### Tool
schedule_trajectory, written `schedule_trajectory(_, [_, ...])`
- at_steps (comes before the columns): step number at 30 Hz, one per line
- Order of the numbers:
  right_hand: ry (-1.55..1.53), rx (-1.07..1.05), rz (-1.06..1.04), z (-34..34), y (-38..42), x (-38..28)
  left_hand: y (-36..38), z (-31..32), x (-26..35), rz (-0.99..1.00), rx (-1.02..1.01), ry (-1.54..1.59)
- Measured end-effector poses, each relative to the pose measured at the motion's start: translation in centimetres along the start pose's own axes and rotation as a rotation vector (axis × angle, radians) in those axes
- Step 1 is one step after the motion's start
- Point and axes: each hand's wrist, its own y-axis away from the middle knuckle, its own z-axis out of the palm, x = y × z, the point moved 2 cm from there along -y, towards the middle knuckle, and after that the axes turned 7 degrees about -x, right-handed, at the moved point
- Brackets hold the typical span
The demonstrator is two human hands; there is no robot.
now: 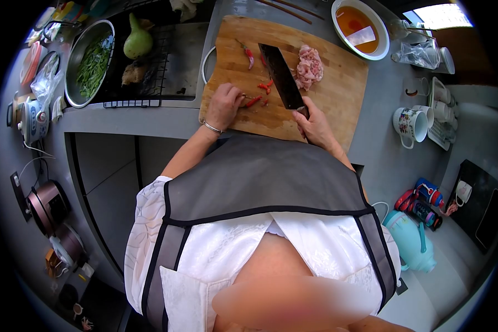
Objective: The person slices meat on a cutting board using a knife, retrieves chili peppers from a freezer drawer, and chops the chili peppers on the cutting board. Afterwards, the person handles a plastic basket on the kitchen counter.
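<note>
Over the board (340,99), the cleaver (281,74) points forward-left.

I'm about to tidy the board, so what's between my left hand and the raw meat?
In the head view, red chili pieces lie nearest the left hand, then comes the knife blade, then the meat.
</note>
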Motion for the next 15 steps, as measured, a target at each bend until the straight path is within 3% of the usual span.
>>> schedule_trajectory(7, [-0.015, 0.013, 0.009, 0.0, 0.1, 0.3, 0.6, -0.6, -0.9, -0.051, -0.049, -0.158])
schedule_trajectory(13, [-0.026, 0.015, -0.021, 0.4, 0.3, 0.3, 0.9, -2.3, -0.2, -0.159, 0.032, -0.027])
schedule_trajectory(15, [-0.047, 0.012, -0.042, 0.4, 0.4, 0.2, -0.1, -2.3, 1.4, -0.186, -0.054, 0.198])
